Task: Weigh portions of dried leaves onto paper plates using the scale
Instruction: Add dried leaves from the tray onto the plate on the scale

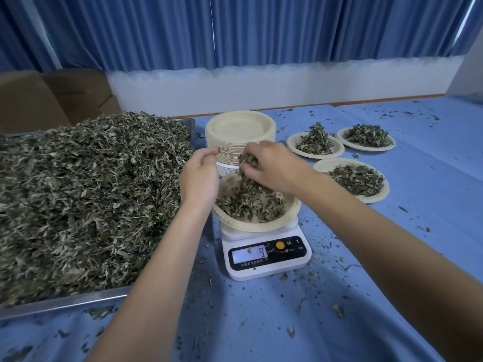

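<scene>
Right hand [274, 169] curled, fingers bunched around a clump of dried leaves [247, 163], palm side hidden from above. Left hand [200, 178] loosely cupped, fingertips drawn together near the thumb, just beside the right; whether any leaf is pinched there cannot be told, the inner side being turned away. Both hovering over the paper plate [261, 224] on the scale [266, 254], left wrist covering the plate's left rim.

Plate pale cream, round, crimped edge, tilted slightly, heaped with crumpled grey-green leaf pieces [251, 202]. Scale white plastic, rounded corners, dark front panel with an orange button and a lit display [249, 253]; reading partly blurred, a leaf flake lying on it, only one digit legible with doubt.

Behind the hands a tall stack of empty paper plates [240, 137], its near lower part hidden by the fingers. Left, a metal tray [104, 296] piled high with loose dried leaves [86, 194], cut off at the left edge. Right and far, three filled plates [315, 146] [366, 139] [351, 180], apart from one another. Blue table cover [287, 322] wrinkled, strewn with leaf crumbs. Far left, brown cardboard boxes [52, 97], blurred. Blue pleated curtains [261, 30] along the far wall.
</scene>
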`<state>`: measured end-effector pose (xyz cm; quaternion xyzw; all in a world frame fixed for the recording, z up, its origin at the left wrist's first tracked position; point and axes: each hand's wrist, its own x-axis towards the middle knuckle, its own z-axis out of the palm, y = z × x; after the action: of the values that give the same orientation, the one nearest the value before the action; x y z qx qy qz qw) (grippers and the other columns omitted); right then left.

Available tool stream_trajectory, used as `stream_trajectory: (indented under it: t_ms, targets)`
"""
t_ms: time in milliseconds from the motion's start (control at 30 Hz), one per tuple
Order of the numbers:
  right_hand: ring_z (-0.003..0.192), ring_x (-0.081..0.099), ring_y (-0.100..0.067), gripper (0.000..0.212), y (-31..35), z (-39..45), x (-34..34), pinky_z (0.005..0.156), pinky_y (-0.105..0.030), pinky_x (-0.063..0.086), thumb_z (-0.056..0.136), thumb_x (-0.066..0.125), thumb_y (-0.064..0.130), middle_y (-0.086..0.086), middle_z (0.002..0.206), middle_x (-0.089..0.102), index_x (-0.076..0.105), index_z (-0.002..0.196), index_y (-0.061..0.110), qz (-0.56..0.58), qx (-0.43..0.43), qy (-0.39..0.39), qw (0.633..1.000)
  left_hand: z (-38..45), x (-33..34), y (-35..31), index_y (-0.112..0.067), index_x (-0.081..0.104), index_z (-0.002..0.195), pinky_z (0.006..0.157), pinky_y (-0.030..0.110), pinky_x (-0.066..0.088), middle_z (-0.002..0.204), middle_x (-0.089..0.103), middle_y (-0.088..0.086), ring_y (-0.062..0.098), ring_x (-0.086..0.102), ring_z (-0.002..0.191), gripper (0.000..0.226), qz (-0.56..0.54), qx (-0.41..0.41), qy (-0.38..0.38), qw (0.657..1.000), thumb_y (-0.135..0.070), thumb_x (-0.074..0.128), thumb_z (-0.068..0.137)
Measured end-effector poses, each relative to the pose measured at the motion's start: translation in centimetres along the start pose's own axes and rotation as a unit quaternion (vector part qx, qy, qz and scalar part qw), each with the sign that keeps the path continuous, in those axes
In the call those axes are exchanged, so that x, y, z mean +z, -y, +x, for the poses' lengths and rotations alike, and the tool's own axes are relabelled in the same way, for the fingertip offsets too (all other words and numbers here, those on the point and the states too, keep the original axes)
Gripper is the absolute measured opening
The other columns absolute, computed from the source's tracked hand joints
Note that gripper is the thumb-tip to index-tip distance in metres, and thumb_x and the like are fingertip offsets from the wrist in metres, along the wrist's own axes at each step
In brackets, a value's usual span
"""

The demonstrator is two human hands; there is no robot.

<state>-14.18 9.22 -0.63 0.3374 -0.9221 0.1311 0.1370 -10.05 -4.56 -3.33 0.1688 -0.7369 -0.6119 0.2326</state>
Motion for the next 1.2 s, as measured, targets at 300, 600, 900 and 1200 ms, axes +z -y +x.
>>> stream_trajectory:
  t_ms: [300, 600, 900, 1200]
  targets:
    - [0.09, 0.056, -0.033, 0.03, 1.9, 2.9, -3.4, 0.08, -0.043, 0.045, 0.093, 0.045, 0.027, -0.018, 0.098, 0.061, 0.051, 0.11, 0.003, 0.021, -0.033, -0.072, 0.997, -0.4, -0.8, -1.8, -0.027, 0.063, 0.097, 0.098, 0.046, 0.045, 0.114, 0.065, 0.003, 0.023, 0.06, 0.105, 0.026, -0.018, 0.002, 0.015, 1.0, -0.019, 0.041, 0.089]
    - [0.093, 0.055, -0.034, 0.033, 2.1, 2.4, -2.8, 0.081, -0.042, 0.043, 0.093, 0.045, 0.027, -0.019, 0.1, 0.06, 0.051, 0.111, 0.001, -0.001, -0.033, -0.06, 0.998, -1.1, 0.1, -2.7, -0.019, 0.059, 0.106, 0.082, 0.04, 0.051, 0.104, 0.061, 0.007, 0.025, 0.063, 0.081, 0.026, -0.064, 0.001, 0.046, 0.997, -0.016, 0.035, 0.095]
    - [0.097, 0.053, -0.032, 0.033, 1.5, 1.8, -2.8, 0.081, -0.038, 0.041, 0.094, 0.045, 0.026, -0.019, 0.104, 0.059, 0.05, 0.116, 0.002, 0.017, -0.024, -0.058, 0.998, -1.2, 1.0, -2.5, -0.018, 0.058, 0.105, 0.072, 0.033, 0.053, 0.104, 0.063, 0.012, 0.026, 0.066, 0.08, 0.024, -0.084, -0.019, 0.063, 0.994, -0.017, 0.036, 0.095]
    - [0.099, 0.058, -0.031, 0.033, 8.6, 4.2, -0.3, 0.083, -0.034, 0.038, 0.092, 0.049, 0.027, -0.02, 0.103, 0.064, 0.053, 0.117, 0.005, 0.139, -0.046, -0.098, 0.984, -0.6, -5.0, -2.2, -0.011, 0.064, 0.103, 0.096, 0.047, 0.046, 0.112, 0.065, 0.016, 0.032, 0.059, 0.106, 0.03, -0.042, 0.007, -0.09, 0.995, -0.023, 0.039, 0.09]
